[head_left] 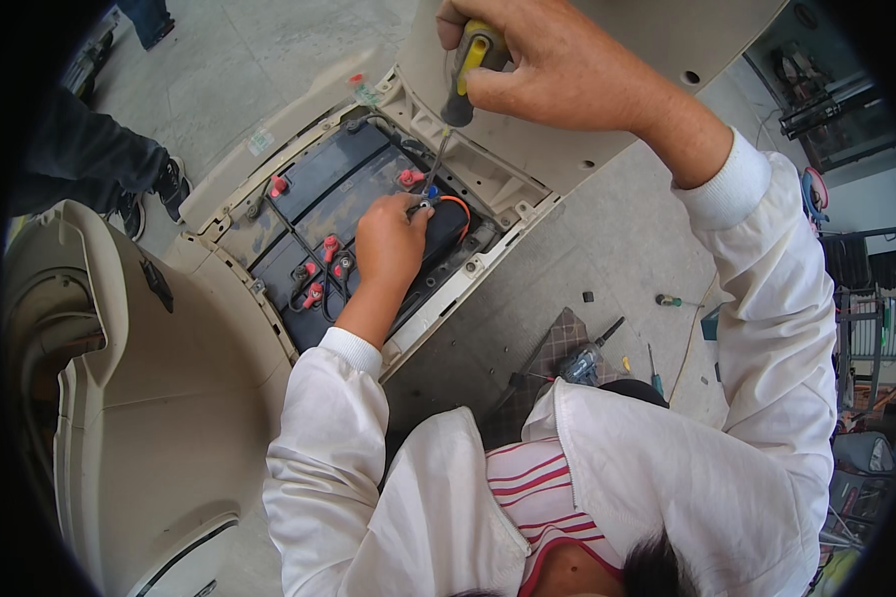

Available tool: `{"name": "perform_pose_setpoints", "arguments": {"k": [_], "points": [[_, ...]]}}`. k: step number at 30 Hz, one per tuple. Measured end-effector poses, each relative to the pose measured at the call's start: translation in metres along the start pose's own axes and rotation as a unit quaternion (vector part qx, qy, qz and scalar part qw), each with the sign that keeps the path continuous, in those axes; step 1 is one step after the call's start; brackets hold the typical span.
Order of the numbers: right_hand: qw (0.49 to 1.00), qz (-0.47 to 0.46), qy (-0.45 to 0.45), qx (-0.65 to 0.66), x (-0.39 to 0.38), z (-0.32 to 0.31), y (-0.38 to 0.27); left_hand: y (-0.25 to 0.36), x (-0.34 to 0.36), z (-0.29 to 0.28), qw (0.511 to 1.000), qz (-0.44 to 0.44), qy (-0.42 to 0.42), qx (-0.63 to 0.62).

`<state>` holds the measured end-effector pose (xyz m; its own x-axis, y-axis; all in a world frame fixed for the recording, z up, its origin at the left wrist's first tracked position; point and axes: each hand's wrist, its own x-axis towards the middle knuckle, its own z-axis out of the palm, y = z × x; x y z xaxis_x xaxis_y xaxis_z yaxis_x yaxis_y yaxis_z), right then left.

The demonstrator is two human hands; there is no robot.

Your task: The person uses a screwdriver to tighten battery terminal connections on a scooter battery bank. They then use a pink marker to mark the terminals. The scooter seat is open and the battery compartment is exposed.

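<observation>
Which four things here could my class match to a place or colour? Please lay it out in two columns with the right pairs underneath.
Column one
1. Right hand
2. Power drill
3. Jacket
4. Left hand

Column two
a. White
b. Around the handle of the screwdriver
c. Over the batteries
d. By the checked cloth

Right pairs: 1-b, 2-d, 3-a, 4-c.
</observation>
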<state>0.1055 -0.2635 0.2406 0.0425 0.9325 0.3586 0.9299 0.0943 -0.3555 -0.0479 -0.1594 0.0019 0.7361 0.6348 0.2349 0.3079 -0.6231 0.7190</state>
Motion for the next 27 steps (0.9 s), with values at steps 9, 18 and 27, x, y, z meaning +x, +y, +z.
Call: {"name": "perform_pose_setpoints", "arguments": {"k": [9, 18, 27], "points": [[0.984, 0.12, -0.013, -0.133, 0.011, 0.002, -0.011, -0.003, 0.0, 0.001, 1.0, -0.006, 0.001, -0.002], [0.998, 0.043, 0.019, -0.05, 0.004, 0.006, -0.002, -0.001, 0.001, 0.001, 1.0, -0.013, -0.003, 0.002], [0.997, -0.006, -0.08, -0.002, 0.002, -0.008, -0.002, -0.003, 0.001, 0.002, 1.0, 0.013, 0.001, 0.002]]}}
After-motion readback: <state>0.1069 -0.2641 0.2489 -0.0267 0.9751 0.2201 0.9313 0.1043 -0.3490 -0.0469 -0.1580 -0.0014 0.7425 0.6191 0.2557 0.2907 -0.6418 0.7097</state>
